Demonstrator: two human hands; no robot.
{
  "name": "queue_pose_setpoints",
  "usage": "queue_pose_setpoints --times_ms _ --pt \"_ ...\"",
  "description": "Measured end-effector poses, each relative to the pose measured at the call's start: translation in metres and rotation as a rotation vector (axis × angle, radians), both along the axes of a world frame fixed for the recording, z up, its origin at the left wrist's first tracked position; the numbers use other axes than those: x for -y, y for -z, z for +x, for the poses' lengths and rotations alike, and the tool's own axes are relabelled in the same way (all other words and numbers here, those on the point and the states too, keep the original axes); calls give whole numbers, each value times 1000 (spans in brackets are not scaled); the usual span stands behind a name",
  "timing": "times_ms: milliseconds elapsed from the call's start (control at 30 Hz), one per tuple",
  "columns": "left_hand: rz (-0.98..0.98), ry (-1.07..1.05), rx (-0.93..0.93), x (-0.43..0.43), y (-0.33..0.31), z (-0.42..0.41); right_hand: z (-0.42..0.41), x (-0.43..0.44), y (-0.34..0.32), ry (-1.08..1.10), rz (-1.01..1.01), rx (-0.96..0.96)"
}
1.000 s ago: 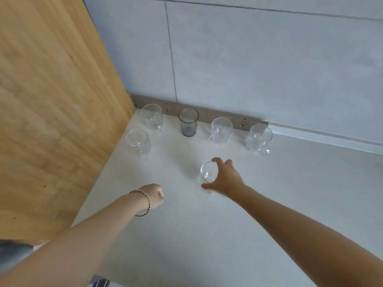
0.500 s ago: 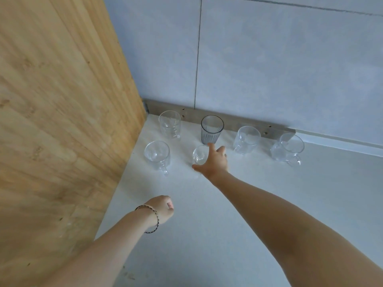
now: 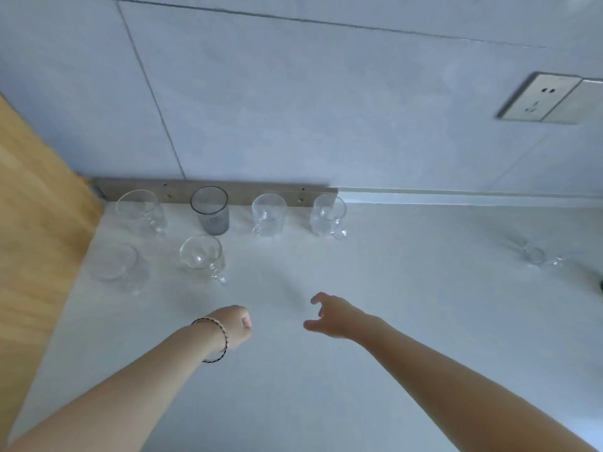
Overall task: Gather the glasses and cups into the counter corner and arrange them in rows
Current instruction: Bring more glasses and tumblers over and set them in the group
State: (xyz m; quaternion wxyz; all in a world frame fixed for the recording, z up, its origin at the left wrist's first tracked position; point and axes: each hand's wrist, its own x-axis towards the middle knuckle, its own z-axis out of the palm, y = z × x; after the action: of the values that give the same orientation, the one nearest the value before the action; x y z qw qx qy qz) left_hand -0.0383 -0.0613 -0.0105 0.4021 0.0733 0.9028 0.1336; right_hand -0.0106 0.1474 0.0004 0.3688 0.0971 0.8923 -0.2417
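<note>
Standing in the corner of the white counter point(image 3: 359, 386) are six drinking things in two rows. The back row runs along the grey metal strip point(image 3: 248, 190) at the foot of the tiled wall point(image 3: 293, 109). From the left it has a clear corner mug point(image 3: 140, 212), a grey tumbler point(image 3: 210, 212), a clear middle mug point(image 3: 269, 215) and a clear end mug point(image 3: 328, 216). They stand upright and apart from each other.

The front row has two. A clear front-left mug point(image 3: 115, 267) is beside the wooden panel point(image 3: 36, 223). A clear front mug point(image 3: 202, 256) is just in front of the grey tumbler.

A far glass point(image 3: 530, 252) is well apart on the right side of the counter. It is too blurry to tell how it stands.

The left hand point(image 3: 236, 324) is balled into a fist with nothing in it. A thin bracelet point(image 3: 215, 337) is on its wrist. The right hand point(image 3: 332, 316) is near the left hand, its fingers loose and a bit bent, with nothing in it. A wall socket point(image 3: 548, 97) is high on the right.
</note>
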Motion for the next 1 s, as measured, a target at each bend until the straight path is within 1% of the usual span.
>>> queue_pose_setpoints --times_ms 167,333,400,533,633,700,767,833,933,1000 --pt "27 127 -53 -116 -16 14 54 -117 -9 67 61 33" --pt "45 178 -89 -246 -26 48 117 -256 -21 162 129 -34" --pt "41 203 -86 -291 -26 63 143 -312 -25 177 210 -63" --pt "77 214 -52 -361 -17 88 186 -410 -37 182 441 -129" --pt "89 226 -40 -396 -9 99 210 -469 -40 184 622 -94" --pt "77 238 -31 -411 -7 104 225 -499 -36 251 695 -24" --pt "60 244 -32 -421 -4 107 238 -521 -28 354 697 38" --pt "51 238 -32 -427 -2 107 248 -536 -18 438 659 64" --pt "26 208 -16 -427 0 107 252 -545 -8 526 569 36" --pt "20 170 -2 -424 1 108 251 -547 -6 530 556 24"
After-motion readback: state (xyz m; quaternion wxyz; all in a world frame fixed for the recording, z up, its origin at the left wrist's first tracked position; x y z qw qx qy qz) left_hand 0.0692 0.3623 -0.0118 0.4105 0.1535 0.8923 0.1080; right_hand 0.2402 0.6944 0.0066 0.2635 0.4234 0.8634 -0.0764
